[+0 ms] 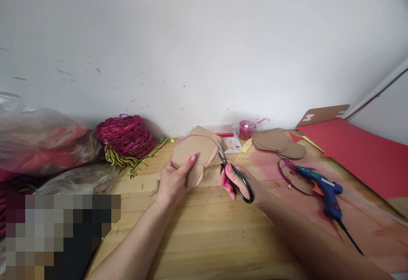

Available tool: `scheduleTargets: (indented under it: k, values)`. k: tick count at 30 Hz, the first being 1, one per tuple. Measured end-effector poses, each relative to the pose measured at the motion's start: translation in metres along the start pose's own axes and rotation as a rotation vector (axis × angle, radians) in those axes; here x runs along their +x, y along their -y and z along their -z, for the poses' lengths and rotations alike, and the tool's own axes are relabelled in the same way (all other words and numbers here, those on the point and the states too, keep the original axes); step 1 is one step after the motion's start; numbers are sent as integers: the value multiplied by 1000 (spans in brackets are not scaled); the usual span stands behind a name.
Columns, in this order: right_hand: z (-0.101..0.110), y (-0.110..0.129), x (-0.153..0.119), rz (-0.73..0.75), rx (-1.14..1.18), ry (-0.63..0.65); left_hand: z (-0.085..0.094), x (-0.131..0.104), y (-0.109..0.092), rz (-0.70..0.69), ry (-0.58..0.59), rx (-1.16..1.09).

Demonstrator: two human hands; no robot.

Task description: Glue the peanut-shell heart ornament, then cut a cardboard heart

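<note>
My left hand point(176, 179) grips a piece of brown cardboard point(194, 148) near its lower edge, thumb on top. A curved pink line is drawn on the cardboard, and a partly cut strip hangs at its lower right. My right hand point(234, 180) is closed around the black handles of a pair of scissors point(222, 154). The scissor blades point up and away, at the right edge of the cardboard along the pink line. Pink stains mark the fingertips of the right hand.
A blue hot glue gun point(325, 188) rests on a pink-rimmed cardboard disc point(293, 177) at right. Behind lie cut cardboard pieces point(270, 139) and a pink cup point(246, 129). Red sheet point(360, 152) covers the far right. Left are a magenta coiled bundle point(127, 135) and plastic bags point(44, 135).
</note>
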State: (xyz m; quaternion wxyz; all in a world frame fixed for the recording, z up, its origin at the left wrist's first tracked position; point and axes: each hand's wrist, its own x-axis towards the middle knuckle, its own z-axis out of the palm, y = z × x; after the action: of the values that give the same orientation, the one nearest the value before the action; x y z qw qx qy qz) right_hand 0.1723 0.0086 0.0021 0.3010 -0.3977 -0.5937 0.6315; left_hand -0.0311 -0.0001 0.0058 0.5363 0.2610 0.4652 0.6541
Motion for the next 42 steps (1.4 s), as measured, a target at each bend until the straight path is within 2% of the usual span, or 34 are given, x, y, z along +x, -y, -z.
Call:
scheduleTargets:
  k: [5,13,24,32,42]
  values:
    - [4,2,0,16,-44,-23,1,-1,-2,19,74,43]
    - [2,0,-2,9,-80,-94,0,-3,-3,43,105,45]
    - [0,3,-2,47,-53,-91,-2,-7,-1,21,118,60]
    - [8,-6,0,41,-98,-90,-1,-6,-3,39,120,66]
    - [7,-10,1,74,-73,-94,-3,-7,-4,53,112,52]
